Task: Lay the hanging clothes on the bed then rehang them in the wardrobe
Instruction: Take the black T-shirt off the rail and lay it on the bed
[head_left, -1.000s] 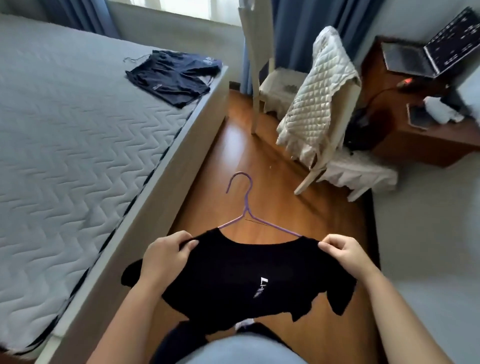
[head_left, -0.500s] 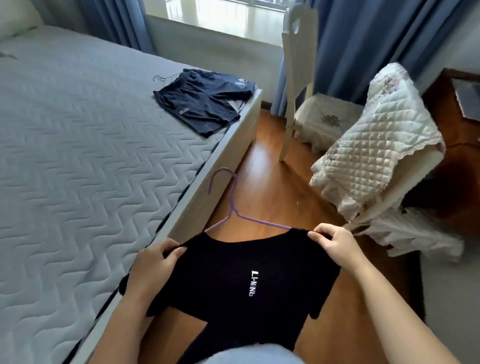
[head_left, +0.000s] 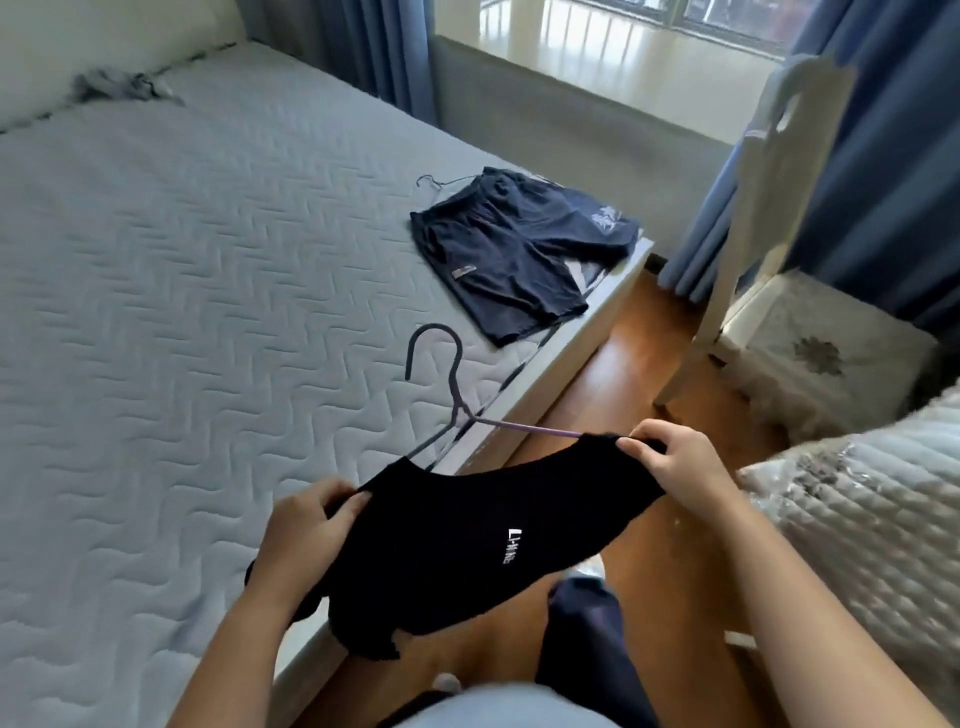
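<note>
- Both hands are on the black T-shirt (head_left: 467, 545): the left hand (head_left: 306, 527) grips one shoulder, the right hand (head_left: 675, 467) pinches the other, fingers (head_left: 641, 446) curled tight over the fabric.
- The shirt hangs between the two grips on its purple hanger (head_left: 453, 387), with the hook pointing away from the fingers and out over the edge of the bed (head_left: 182, 312).
- The key line is the shoulder-to-shoulder axis, which runs from the left fingers across to the right fingers, the right end farther out.
- The mattress lies to the left of and beyond both grips. The left hand is the nearer one, over the bed's edge, while the right is over the floor (head_left: 618, 384).
- The dark shorts (head_left: 514, 249) lie flat on the bed well beyond the fingers, near its far corner.
- My read: the shirt needs a swing leftward and a lowering, to land in the open stretch short of the shorts.
</note>
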